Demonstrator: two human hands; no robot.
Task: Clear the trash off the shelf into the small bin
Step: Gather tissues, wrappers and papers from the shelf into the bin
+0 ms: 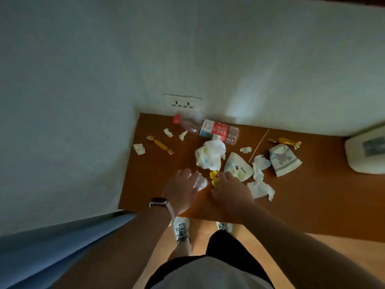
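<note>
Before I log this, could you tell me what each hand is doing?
Left hand: closing on a crumpled tissue.
Right hand: gripping a yellow wrapper.

Dim, soft, wide-angle edge distortion

A lived-in room of a home or hotel — dim and plainly domestic. A brown wooden shelf (158, 184) meets a white painted wall (104, 69), with a white double wall socket (182, 103) at twelve o'clock. Blue fabric, perhaps bedding (52, 251), lies at eight o'clock — pale wooden flooring (325, 257) at five o'clock.
</note>
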